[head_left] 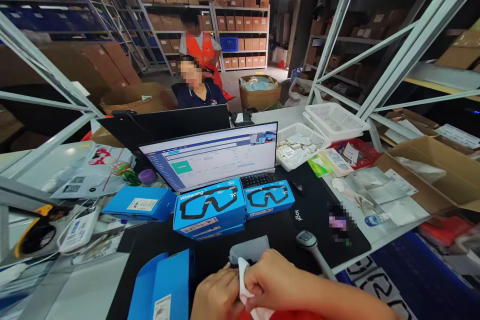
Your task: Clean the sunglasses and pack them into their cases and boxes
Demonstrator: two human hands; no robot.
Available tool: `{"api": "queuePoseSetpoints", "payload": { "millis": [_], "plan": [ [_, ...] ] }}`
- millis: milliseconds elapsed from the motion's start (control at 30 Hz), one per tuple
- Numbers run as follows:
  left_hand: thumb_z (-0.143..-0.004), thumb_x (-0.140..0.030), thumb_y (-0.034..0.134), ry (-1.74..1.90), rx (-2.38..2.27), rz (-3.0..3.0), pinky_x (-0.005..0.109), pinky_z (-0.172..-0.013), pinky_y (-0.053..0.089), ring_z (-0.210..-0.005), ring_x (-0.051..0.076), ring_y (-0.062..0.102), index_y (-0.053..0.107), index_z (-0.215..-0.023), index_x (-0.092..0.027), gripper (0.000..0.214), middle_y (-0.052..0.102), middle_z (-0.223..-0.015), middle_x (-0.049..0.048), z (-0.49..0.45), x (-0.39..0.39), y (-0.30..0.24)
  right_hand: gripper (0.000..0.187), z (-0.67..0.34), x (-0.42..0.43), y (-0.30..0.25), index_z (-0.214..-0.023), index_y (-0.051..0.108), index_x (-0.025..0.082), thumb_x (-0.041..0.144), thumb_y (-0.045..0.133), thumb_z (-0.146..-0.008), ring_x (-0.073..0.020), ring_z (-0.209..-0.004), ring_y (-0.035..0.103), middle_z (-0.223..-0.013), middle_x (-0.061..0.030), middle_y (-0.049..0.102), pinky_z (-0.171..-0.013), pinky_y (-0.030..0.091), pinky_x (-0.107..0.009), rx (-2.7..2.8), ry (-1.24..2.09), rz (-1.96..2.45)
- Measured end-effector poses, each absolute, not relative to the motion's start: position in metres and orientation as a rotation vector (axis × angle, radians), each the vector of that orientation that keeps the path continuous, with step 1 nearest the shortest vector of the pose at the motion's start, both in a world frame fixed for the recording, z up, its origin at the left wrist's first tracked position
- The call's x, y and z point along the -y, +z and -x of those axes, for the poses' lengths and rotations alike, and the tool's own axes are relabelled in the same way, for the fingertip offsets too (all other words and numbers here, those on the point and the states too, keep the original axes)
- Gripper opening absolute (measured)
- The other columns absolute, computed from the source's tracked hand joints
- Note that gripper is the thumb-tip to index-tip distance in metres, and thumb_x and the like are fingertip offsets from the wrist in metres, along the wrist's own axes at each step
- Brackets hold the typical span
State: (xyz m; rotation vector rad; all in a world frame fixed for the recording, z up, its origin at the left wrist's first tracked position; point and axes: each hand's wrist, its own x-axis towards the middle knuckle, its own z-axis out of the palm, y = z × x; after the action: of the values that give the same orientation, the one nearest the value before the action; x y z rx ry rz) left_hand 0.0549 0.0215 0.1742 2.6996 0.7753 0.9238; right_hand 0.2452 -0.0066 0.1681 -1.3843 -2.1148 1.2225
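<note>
At the bottom middle my left hand (pixel 217 294) and my right hand (pixel 275 280) are closed together around a white cloth (pixel 243 276), pinched between them. Just beyond my fingers lies a grey pouch (pixel 249 249) on the black desk mat (pixel 322 217). An open blue box (pixel 165 287) stands left of my left hand. Two blue "Wakening" goggle boxes (pixel 209 206) (pixel 268 196) lean against the base of the monitor (pixel 212 156). A grey barcode scanner (pixel 313 250) lies right of my right hand.
Another blue box (pixel 140 204) lies left. White baskets (pixel 335 120) and an open cardboard box (pixel 431 170) sit on the right, with papers (pixel 378 192) between. A seated person (pixel 197 85) faces me behind the screen; another in an orange vest (pixel 198 45) stands farther back among shelves.
</note>
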Motion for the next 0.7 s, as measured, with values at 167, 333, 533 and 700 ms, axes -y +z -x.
{"api": "queuePoseSetpoints", "payload": {
  "millis": [167, 333, 533, 700],
  "plan": [
    [-0.093, -0.033, 0.054, 0.886, -0.797, -2.675, 0.026, -0.075, 0.064, -0.066, 0.016, 0.077, 0.07, -0.09, -0.023, 0.019, 0.079, -0.075, -0.001, -0.042, -0.023, 0.177, 0.066, -0.277, -0.008, 0.164, -0.055, 0.034, 0.019, 0.061, 0.084, -0.06, -0.0052, -0.051, 0.022, -0.054, 0.0123, 0.026, -0.047, 0.016, -0.022, 1.993, 1.649, 0.996],
    [-0.092, -0.035, 0.056, 0.881, -0.802, -2.628, 0.025, -0.075, 0.064, -0.067, 0.018, 0.077, 0.072, -0.09, -0.022, 0.02, 0.08, -0.078, 0.0016, -0.047, -0.019, 0.173, 0.069, -0.291, -0.008, 0.172, -0.053, 0.03, 0.018, 0.065, 0.079, -0.065, -0.0056, -0.051, 0.02, -0.053, 0.0118, 0.024, -0.048, 0.016, -0.023, 2.014, 1.626, 0.896],
    [-0.085, -0.02, 0.058, 0.751, -0.839, -2.547, 0.036, -0.08, 0.064, -0.066, 0.021, 0.076, 0.072, -0.082, -0.025, 0.016, 0.078, -0.073, 0.0, -0.062, -0.018, 0.169, 0.05, -0.261, -0.002, 0.173, -0.056, 0.045, 0.017, 0.044, 0.086, -0.068, -0.0057, -0.049, 0.028, -0.05, 0.0125, 0.036, -0.05, 0.021, -0.024, 2.135, 1.312, 1.195],
    [-0.083, -0.025, 0.064, 0.85, -0.811, -2.507, 0.026, -0.082, 0.062, -0.069, 0.016, 0.077, 0.072, -0.094, -0.025, 0.013, 0.08, -0.082, -0.0027, -0.047, -0.028, 0.176, 0.06, -0.291, -0.007, 0.17, -0.053, 0.041, 0.017, 0.057, 0.086, -0.059, -0.005, -0.051, 0.023, -0.053, 0.0122, 0.029, -0.046, 0.016, -0.021, 1.894, 1.7, 0.962]
  ]
}}
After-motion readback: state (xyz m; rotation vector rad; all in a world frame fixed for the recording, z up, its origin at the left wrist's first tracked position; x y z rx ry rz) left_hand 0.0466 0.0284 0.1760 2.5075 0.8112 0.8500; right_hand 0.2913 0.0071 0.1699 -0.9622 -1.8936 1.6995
